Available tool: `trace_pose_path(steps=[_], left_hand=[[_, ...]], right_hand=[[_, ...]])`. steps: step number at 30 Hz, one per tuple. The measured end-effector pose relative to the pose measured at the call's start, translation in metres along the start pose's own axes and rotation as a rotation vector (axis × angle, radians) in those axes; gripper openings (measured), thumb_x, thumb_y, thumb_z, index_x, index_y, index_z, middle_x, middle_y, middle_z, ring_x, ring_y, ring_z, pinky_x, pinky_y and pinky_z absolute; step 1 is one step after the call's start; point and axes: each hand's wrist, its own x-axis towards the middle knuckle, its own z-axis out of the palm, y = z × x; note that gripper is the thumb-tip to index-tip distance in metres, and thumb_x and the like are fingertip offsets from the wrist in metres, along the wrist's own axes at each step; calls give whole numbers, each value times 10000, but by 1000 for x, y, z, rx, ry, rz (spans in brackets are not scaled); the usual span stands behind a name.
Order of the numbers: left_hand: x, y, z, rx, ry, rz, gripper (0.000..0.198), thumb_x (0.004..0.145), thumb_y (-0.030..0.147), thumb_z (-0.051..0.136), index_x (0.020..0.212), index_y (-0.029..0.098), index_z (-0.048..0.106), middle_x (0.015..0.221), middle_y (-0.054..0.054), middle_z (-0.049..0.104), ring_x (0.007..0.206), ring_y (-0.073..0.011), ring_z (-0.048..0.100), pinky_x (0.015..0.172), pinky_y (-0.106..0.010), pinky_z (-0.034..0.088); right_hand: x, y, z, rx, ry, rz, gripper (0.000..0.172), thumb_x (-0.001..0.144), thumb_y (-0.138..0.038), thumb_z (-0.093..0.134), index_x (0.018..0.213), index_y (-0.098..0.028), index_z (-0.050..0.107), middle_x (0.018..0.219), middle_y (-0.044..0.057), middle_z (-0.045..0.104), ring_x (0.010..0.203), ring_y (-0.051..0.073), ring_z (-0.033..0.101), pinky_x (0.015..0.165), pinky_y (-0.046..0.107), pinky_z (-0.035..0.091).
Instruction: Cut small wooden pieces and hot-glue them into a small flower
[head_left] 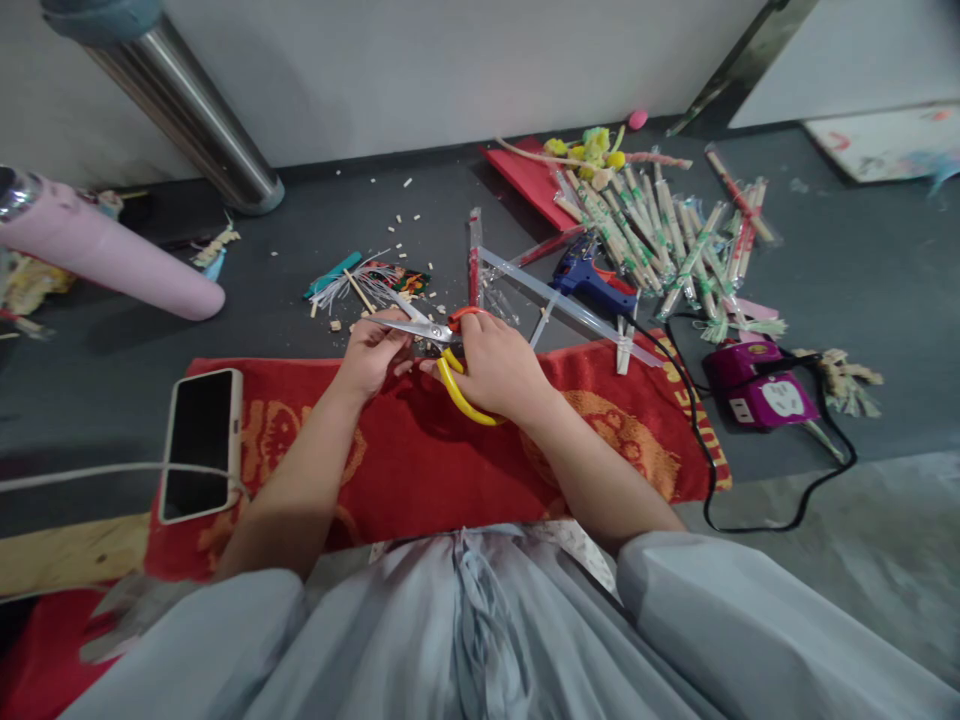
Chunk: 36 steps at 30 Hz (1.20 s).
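My right hand [496, 362] is closed round the yellow and orange handles of a pair of scissors [442, 352]. The steel blades point left toward my left hand [373, 350]. That hand pinches something small at the blades; I cannot make out what it is. Both hands hover over the far edge of a red patterned cloth [420, 460] spread on the dark floor. Small cut wooden bits [401, 222] lie scattered just beyond the hands.
A phone [201, 443] with a white cable lies on the cloth's left. A blue glue gun [592, 283], wrapped chopsticks [660, 240], a purple power strip [761, 385] with black cord, a pink roll [105, 262] and a metal post [187, 110] surround the spot.
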Motion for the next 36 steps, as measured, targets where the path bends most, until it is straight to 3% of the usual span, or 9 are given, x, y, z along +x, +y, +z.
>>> trace_pose_path(steps=[11, 27, 36], left_hand=[[-1, 0, 2, -10, 48, -39, 373, 615, 418, 773, 534, 174, 503, 480, 64, 368, 364, -21, 266, 310, -163, 263], [-2, 6, 4, -80, 58, -154, 337, 646, 304, 721, 533, 162, 437, 475, 78, 357, 330, 5, 236, 309, -140, 244], [-2, 5, 2, -146, 7, -143, 248, 601, 214, 685, 543, 158, 451, 472, 71, 401, 313, 9, 247, 300, -130, 251]], right_hand=[[-1, -3, -3, -6, -22, 62, 597, 892, -623, 324, 1082, -100, 541, 1067, 160, 661, 974, 288, 637, 795, 351, 464], [-1, -8, -6, -65, -44, 100, 613, 895, -629, 310, 1079, -94, 546, 1071, 181, 666, 940, 296, 651, 733, 346, 479], [1, 0, 1, -57, 23, 12, 685, 900, -660, 237, 1091, -72, 532, 1086, 193, 636, 1021, 308, 596, 875, 378, 441]])
